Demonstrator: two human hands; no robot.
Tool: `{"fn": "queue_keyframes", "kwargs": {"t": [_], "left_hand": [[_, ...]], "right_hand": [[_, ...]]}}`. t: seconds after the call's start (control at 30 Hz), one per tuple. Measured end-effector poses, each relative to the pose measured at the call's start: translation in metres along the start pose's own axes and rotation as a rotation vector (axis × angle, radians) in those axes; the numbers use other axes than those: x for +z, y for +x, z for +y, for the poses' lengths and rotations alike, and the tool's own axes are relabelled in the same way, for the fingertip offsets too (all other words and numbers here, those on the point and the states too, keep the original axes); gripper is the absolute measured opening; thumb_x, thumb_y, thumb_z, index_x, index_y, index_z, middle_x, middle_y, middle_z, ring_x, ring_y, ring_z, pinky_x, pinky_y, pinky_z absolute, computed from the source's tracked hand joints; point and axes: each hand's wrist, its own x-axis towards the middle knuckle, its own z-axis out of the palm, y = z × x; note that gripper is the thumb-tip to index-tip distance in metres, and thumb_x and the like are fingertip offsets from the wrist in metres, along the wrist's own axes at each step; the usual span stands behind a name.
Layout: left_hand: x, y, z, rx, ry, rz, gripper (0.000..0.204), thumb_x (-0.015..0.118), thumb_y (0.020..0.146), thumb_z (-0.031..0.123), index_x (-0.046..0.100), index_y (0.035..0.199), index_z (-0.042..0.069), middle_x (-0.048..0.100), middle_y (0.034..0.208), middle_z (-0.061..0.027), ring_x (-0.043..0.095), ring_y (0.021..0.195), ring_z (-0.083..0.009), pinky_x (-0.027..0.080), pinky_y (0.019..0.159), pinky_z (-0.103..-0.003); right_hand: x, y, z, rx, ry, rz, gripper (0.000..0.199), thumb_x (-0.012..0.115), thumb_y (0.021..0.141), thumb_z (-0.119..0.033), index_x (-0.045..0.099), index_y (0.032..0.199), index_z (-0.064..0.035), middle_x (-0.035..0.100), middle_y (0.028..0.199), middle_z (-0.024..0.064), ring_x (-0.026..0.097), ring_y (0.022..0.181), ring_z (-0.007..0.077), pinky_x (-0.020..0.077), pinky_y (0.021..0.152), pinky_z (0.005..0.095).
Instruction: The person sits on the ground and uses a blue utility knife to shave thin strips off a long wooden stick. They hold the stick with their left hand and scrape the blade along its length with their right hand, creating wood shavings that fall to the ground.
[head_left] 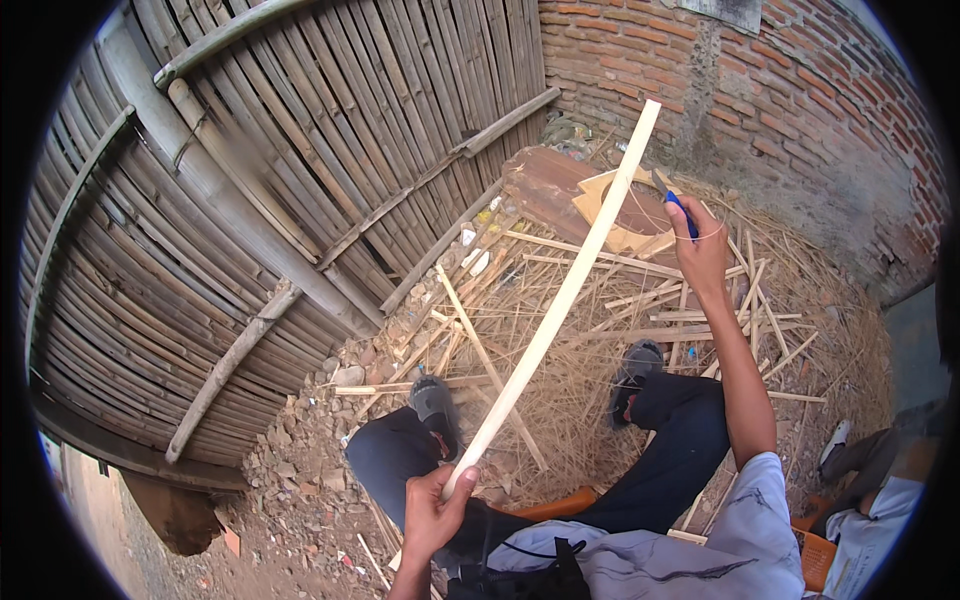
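Near edge: pale shirt [700, 545] and dark trousers [670, 450], seated, grey shoes [437, 405] planted toward the far side.
Fence: big woven bamboo panel [250, 200] filling the left and far-left.
Wall: red brick [780, 90] at far right, grey and stained lower down.
Ground: heap of shavings and split offcuts [600, 330] between the feet and the wall; rubble [300, 460] at near left.
Strip: long pale bamboo strip [555, 300] slanting from near centre up to far right, slightly bowed, clear of the ground.
Left hand [432, 515]: fingers closed round the near end of the strip, thumb on top.
Right hand [700, 250]: raised far right, just beside the strip's upper part, fingers wrapped on a blue-handled knife [675, 200]; blade apart from the strip.
Step, judged: strip held out for sighting between shaving passes.
Next, judged: calls for bringing the blade back against the strip's edge, left grip steady, stroke kept away from the legs.
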Motion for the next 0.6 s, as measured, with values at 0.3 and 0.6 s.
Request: {"fn": "queue_keyframes", "kwargs": {"t": [0.3,0.6], "left_hand": [[-0.006,0.014,-0.022,-0.055,-0.191,-0.064,0.041,0.059,0.114,0.030,0.064,0.087,0.000,0.046,0.065,0.0028,0.039,0.064,-0.0065,0.034,0.056,-0.031],[0.020,0.045,-0.002,0.042,-0.282,-0.121,0.046,0.052,0.117,0.034,0.056,0.084,0.002,0.043,0.066,0.0020,0.037,0.064,-0.0091,0.034,0.057,-0.033]], "right_hand": [[0.012,-0.033,-0.037,-0.008,-0.161,-0.418,0.037,0.068,0.106,-0.037,0.075,0.112,-0.0013,0.074,0.081,0.0204,0.072,0.071,0.0340,0.0544,0.072,0.0449],[0.024,-0.115,-0.120,-0.408,0.233,-0.432,0.032,0.078,0.100,-0.033,0.074,0.111,-0.0032,0.079,0.095,0.0133,0.077,0.070,0.0279,0.0576,0.058,0.0366]]}}
